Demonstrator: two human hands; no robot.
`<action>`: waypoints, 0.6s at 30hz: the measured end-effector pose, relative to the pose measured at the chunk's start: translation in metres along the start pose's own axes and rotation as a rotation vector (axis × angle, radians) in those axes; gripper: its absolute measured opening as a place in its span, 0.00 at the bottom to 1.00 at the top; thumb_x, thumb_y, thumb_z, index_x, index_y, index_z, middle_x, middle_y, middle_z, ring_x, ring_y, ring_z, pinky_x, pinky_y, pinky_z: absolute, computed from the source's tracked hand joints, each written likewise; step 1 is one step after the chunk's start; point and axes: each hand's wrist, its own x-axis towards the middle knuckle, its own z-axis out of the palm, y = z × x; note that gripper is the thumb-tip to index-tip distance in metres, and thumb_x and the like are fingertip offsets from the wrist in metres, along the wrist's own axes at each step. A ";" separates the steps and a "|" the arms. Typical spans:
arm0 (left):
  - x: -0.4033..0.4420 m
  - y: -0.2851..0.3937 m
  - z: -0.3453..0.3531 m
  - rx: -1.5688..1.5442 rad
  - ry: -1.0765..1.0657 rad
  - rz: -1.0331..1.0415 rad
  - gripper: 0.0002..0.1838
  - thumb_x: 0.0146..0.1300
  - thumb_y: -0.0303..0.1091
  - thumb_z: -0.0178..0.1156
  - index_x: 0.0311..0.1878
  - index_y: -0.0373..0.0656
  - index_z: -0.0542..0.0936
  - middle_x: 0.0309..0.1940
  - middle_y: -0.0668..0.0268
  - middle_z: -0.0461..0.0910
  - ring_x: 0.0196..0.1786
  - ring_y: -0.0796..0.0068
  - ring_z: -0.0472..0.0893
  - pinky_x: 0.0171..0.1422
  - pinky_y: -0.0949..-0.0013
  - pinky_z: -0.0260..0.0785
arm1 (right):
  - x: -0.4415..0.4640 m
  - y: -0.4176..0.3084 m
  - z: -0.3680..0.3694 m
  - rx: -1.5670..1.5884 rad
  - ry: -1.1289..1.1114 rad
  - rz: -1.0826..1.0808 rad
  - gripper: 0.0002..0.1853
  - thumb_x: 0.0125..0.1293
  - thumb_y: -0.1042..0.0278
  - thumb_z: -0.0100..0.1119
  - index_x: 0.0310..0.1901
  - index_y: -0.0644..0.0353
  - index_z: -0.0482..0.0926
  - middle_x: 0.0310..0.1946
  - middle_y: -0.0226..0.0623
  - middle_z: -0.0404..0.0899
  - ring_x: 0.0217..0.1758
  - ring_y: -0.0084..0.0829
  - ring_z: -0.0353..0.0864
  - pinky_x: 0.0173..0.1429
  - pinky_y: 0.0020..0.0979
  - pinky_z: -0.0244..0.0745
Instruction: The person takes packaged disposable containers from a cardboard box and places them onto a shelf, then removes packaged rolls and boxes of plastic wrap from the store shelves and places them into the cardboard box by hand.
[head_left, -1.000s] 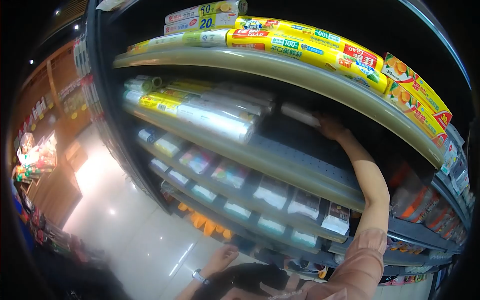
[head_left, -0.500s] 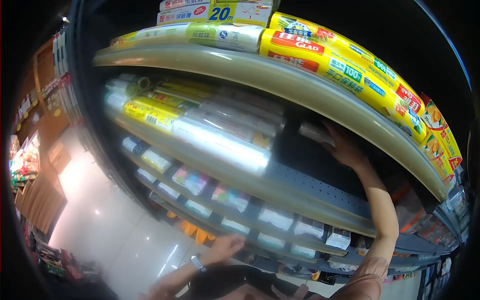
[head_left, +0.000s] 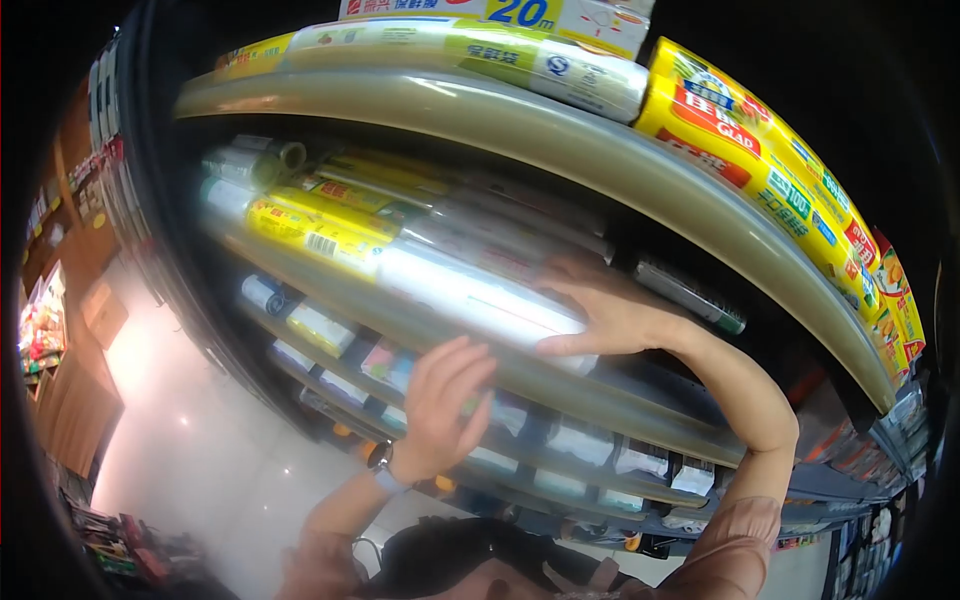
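Note:
My right hand [head_left: 618, 308] reaches onto the shelf and spans the right end of a long white roll [head_left: 470, 295], thumb along its front and fingers behind. The fingertips are blurred. A yellow roll [head_left: 315, 232] lies end to end with it, with more plastic-wrapped rolls behind. Farther back, a slim dark roll with a green end [head_left: 690, 296] lies apart from my right hand. My left hand [head_left: 445, 405], with a watch [head_left: 380, 457] at the wrist, is raised before the shelf's front edge, fingers loosely extended and nothing in them.
Above, a curved shelf edge [head_left: 480, 112] overhangs my right arm, bearing yellow Glad rolls [head_left: 770, 170] and a white-and-green roll [head_left: 540, 65]. Lower shelves hold several small packs [head_left: 580, 440]. At left lie a pale floor [head_left: 190, 420] and wooden display units [head_left: 75, 410].
My right hand has let go of the dark roll at the back and moved left and forward to the white roll. My left hand has risen towards the shelf edge. The view has shifted slightly.

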 end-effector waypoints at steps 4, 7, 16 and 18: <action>0.011 -0.008 0.006 0.012 -0.017 0.006 0.22 0.50 0.23 0.62 0.51 0.38 0.76 0.52 0.57 0.75 0.59 0.54 0.71 0.62 0.56 0.62 | 0.006 0.000 -0.008 0.052 -0.076 0.051 0.45 0.49 0.30 0.63 0.58 0.63 0.71 0.56 0.51 0.67 0.61 0.49 0.66 0.63 0.43 0.65; 0.009 -0.014 0.013 0.048 -0.021 0.081 0.23 0.49 0.25 0.64 0.53 0.39 0.77 0.53 0.58 0.74 0.60 0.54 0.70 0.63 0.54 0.62 | 0.009 0.004 -0.009 0.095 -0.085 0.019 0.46 0.48 0.31 0.65 0.58 0.63 0.70 0.56 0.49 0.67 0.61 0.47 0.67 0.63 0.42 0.65; 0.003 -0.020 0.014 0.040 -0.112 0.124 0.24 0.50 0.27 0.64 0.54 0.40 0.76 0.61 0.56 0.70 0.65 0.52 0.67 0.66 0.50 0.61 | 0.023 0.018 -0.007 0.471 -0.201 0.144 0.46 0.46 0.34 0.69 0.60 0.62 0.70 0.58 0.48 0.65 0.65 0.46 0.62 0.67 0.39 0.60; 0.001 -0.021 0.014 0.040 -0.134 0.140 0.23 0.51 0.27 0.64 0.54 0.40 0.76 0.62 0.55 0.69 0.66 0.52 0.66 0.66 0.49 0.60 | 0.029 0.021 -0.008 0.399 -0.258 0.099 0.49 0.44 0.31 0.69 0.61 0.62 0.70 0.57 0.50 0.65 0.65 0.48 0.62 0.67 0.40 0.61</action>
